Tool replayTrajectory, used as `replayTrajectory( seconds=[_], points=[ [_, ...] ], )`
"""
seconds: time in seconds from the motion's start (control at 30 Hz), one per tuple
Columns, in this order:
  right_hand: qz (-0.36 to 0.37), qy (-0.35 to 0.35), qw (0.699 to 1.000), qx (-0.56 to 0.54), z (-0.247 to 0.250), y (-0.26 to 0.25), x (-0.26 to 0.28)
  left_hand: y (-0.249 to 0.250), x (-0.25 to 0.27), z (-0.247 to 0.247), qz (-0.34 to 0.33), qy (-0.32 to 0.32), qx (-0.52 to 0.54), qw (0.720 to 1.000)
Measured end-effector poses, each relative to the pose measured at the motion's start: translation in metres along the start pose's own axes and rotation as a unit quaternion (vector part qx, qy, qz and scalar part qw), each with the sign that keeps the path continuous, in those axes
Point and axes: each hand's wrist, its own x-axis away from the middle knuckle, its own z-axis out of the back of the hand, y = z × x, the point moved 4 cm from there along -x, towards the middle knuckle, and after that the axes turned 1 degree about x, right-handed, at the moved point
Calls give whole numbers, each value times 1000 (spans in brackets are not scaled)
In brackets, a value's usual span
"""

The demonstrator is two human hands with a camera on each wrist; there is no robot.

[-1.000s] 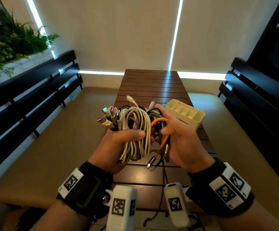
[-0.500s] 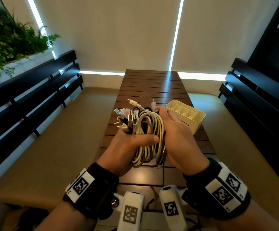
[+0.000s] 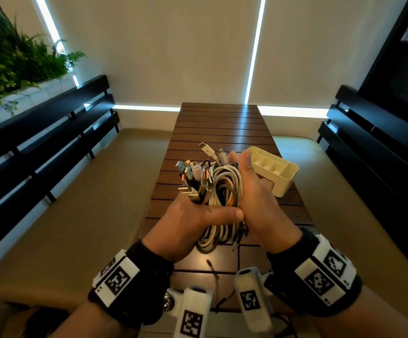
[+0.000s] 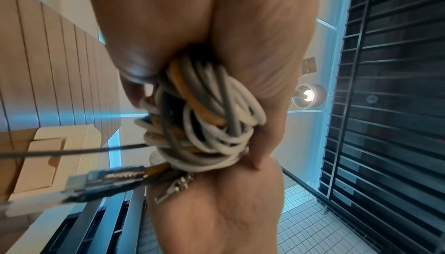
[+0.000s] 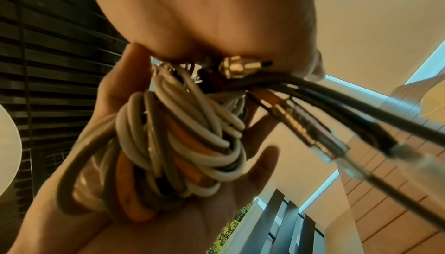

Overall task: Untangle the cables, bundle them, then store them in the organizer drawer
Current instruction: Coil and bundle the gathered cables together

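Head view: bundling step. Left hand [image 3: 193,215] grips the coiled cable bundle [image 3: 220,191], thumb across; right hand [image 3: 254,198] cups its far side, above the slatted table [image 3: 222,128]. Cream organizer [image 3: 283,176] just right; visible compartments look empty.

Left wrist view: white, grey, orange loops [image 4: 204,117] squeezed between palms.

Right wrist view: black leads [image 5: 337,104] trail loose. Judgement: tuck them, then stow.

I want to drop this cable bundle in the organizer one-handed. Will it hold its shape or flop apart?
Probably flops: the cable bundle shows no tie, and both the left hand and right hand clamp it. Loose plug ends splay out and a dark lead dangles, so they may snag the organizer rim.
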Motion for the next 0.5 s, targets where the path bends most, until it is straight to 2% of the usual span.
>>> replayTrajectory(
  seconds=[0.3, 0.43, 0.5],
  points=[
    [8, -35, 996, 79, 2, 5, -8, -9, -4, -5, -3, 11, 136, 991],
    [9, -3, 997, 82, 7, 8, -10, -11, -8, -2, 2, 38, 170, 985],
    [57, 25, 992, 107, 12, 8, -7, -12, -10, 3, 12, 68, 185, 980]
  ],
)
